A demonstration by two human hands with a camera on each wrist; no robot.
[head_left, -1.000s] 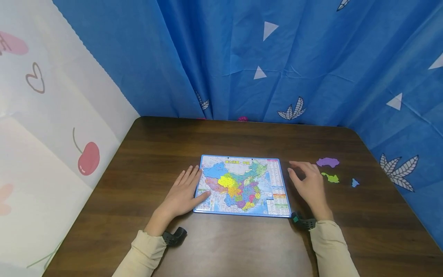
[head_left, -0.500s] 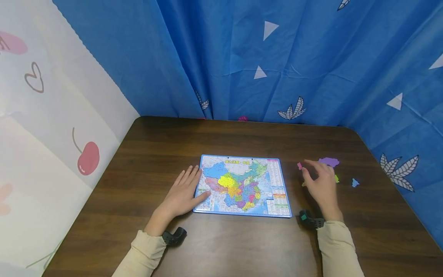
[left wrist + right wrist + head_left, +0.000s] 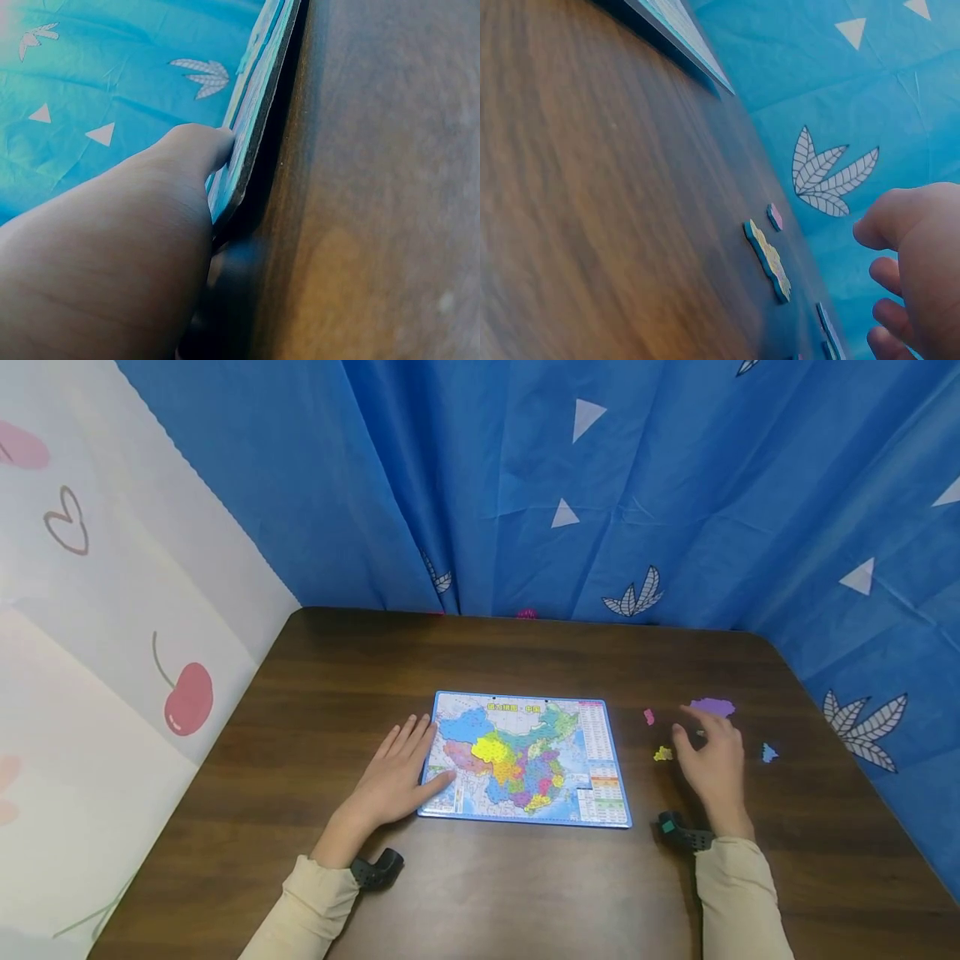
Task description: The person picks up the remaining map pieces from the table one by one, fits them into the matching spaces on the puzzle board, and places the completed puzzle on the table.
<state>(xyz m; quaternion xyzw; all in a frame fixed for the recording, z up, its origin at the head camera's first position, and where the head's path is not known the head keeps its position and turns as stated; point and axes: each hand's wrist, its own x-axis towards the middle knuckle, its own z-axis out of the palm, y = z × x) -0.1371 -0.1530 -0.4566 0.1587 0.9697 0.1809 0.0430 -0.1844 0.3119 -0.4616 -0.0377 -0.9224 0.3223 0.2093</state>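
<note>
Since half a second ago, the right hand (image 3: 712,764) has moved a little toward three o'clock, away from the pink piece (image 3: 648,717), and the yellow piece (image 3: 662,753) now shows whole. Twelve o'clock points away from the person. The map board (image 3: 558,812) lies flat near the middle of the bench (image 3: 360,668), with its bright colours facing up. At nine o'clock on the board is the left hand (image 3: 393,781). It is spread out with straight fingers, gripping nothing, and its thumb rests on top of the board. The pink piece lies between two and three o'clock, just past the board's edge. The yellow piece is near it, at three o'clock. Farther out that way is the right hand, loose, with softly bent fingers and the thumb and pointing finger apart. A small pale bit (image 3: 701,733) peeks out between them, mostly hidden, so one cannot tell if the covered fingers touch it. At twelve o'clock from that hand, just beside the pointing finger, lies the purple piece (image 3: 714,706). The blue piece (image 3: 770,752) is farthest out, at three o'clock. Past the bench, a blue curtain (image 3: 652,485) hangs at twelve o'clock, and a white sheet (image 3: 97,693) with a red cherry is at nine.
</note>
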